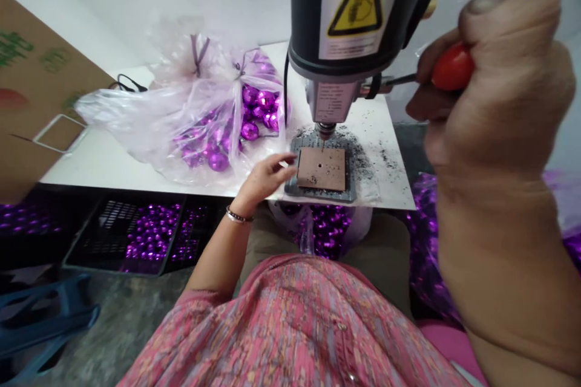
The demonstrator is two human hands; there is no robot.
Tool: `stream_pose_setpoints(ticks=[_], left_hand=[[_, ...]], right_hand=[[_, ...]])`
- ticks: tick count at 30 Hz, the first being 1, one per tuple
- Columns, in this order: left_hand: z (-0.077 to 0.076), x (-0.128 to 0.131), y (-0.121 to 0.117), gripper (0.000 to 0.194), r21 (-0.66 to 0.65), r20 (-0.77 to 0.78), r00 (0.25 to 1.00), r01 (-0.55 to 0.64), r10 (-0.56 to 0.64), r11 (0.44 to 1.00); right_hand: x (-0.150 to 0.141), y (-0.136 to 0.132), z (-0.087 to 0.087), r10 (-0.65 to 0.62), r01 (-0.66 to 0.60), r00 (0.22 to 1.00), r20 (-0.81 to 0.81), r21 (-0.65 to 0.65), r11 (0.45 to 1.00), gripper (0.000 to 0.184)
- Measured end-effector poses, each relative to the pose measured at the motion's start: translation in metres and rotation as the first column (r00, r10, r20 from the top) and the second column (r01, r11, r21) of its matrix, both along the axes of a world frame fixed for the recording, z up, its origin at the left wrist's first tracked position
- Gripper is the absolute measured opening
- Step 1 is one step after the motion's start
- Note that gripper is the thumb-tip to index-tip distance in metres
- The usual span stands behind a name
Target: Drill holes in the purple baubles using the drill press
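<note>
"Where's the work?"

"I've got the brown square (pixel 321 169) under the drill chuck (pixel 325 130), left hand (pixel 263 178) just beside it, fingers (pixel 281 163) spread wide."

"Right hand (pixel 503 91)?"

"Clenched around a red-handled screwdriver (pixel 454 66)."

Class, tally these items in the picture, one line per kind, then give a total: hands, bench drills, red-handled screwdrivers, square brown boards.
Hands: 2 (left hand, right hand)
Bench drills: 1
Red-handled screwdrivers: 1
Square brown boards: 1
Total: 5
</note>
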State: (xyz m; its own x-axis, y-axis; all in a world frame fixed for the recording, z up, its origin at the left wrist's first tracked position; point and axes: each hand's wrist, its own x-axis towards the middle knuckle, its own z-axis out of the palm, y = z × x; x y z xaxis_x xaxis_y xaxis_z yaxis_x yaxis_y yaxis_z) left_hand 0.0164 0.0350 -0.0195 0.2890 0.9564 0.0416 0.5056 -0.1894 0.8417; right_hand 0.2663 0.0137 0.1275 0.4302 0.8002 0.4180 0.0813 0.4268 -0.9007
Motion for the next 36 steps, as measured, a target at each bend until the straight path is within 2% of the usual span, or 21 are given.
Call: stream_pose_setpoints(ticks=[1, 3, 5, 7, 9, 12, 17, 19, 21, 24, 27, 30, 32, 33, 36], left_hand=[[0.001, -0.008, 0.015, 0.036, 0.022, 0.0, 0.989, -0.148, 0.148, 0.989], [0.005, -0.022, 0.046, 0.039, 0.074, -0.067, 0.914, -0.395, 0.399, 0.916], [0.007, -0.034, 0.075, 0.045, 0.165, -0.199, 0.821, -0.51, 0.535, 0.844], [0.007, -0.042, 0.096, 0.045, 0.241, -0.328, 0.756, -0.514, 0.567, 0.823], [0.004, -0.045, 0.108, 0.045, 0.251, -0.436, 0.716, -0.486, 0.546, 0.837], [-0.004, -0.044, 0.112, 0.052, 0.225, -0.516, 0.686, -0.469, 0.513, 0.854], [-0.02, -0.038, 0.107, 0.069, 0.218, -0.474, 0.744, -0.42, 0.471, 0.881], [-0.022, -0.037, 0.101, 0.07, 0.205, -0.403, 0.785, -0.423, 0.47, 0.883], [-0.019, -0.039, 0.091, 0.069, 0.232, -0.273, 0.858, -0.38, 0.435, 0.896], [-0.008, -0.042, 0.066, 0.067, 0.189, 0.008, 0.968, -0.247, 0.25, 0.95], [0.001, -0.037, 0.034, 0.067, 0.004, 0.283, 0.958, -0.058, 0.054, 0.998], [-0.001, -0.022, 0.01, 0.066, -0.138, 0.475, 0.878, 0.149, -0.067, 0.979], [-0.006, -0.009, 0.002, 0.067, -0.195, 0.541, 0.835, 0.235, -0.096, 0.952], [-0.009, -0.003, 0.0, 0.067, -0.215, 0.537, 0.837, 0.256, -0.105, 0.943], [-0.013, 0.011, 0.002, 0.069, -0.244, 0.406, 0.907, 0.226, -0.113, 0.943]], right_hand=[[0.001, 0.0, -0.001, 0.0, 0.0, 1.0, -0.008, -0.003, 1.0, 0.031], [0.001, -0.002, -0.003, 0.01, -0.01, 1.0, -0.004, -0.001, 1.0, 0.036], [0.0, -0.005, -0.005, 0.009, -0.01, 1.0, 0.022, 0.015, 1.0, 0.041], [-0.001, -0.008, -0.006, -0.004, 0.003, 0.999, 0.036, 0.031, 1.0, 0.043], [-0.001, -0.011, -0.007, -0.022, 0.02, 0.999, 0.047, 0.04, 0.999, 0.042], [-0.002, -0.013, -0.008, -0.04, 0.035, 0.996, 0.083, 0.062, 0.997, 0.041], [-0.003, -0.014, -0.01, -0.006, -0.001, 0.996, 0.083, 0.081, 0.997, 0.04], [-0.003, -0.013, -0.011, 0.024, -0.031, 0.998, 0.057, 0.113, 0.993, 0.041], [-0.003, -0.012, -0.011, 0.079, -0.087, 0.995, 0.064, 0.132, 0.987, 0.042], [-0.002, -0.008, -0.008, 0.137, -0.146, 0.988, 0.068, 0.135, 0.98, 0.038], [-0.002, -0.006, -0.003, 0.167, -0.173, 0.984, 0.056, 0.132, 0.976, 0.036], [-0.003, -0.007, 0.002, 0.175, -0.179, 0.984, 0.04, 0.106, 0.978, 0.038], [-0.005, -0.009, 0.005, 0.153, -0.156, 0.987, 0.051, 0.083, 0.984, 0.04], [-0.005, -0.01, 0.005, 0.136, -0.14, 0.989, 0.06, 0.075, 0.987, 0.042], [-0.007, -0.013, 0.007, 0.118, -0.122, 0.99, 0.079, 0.05, 0.991, 0.048]])
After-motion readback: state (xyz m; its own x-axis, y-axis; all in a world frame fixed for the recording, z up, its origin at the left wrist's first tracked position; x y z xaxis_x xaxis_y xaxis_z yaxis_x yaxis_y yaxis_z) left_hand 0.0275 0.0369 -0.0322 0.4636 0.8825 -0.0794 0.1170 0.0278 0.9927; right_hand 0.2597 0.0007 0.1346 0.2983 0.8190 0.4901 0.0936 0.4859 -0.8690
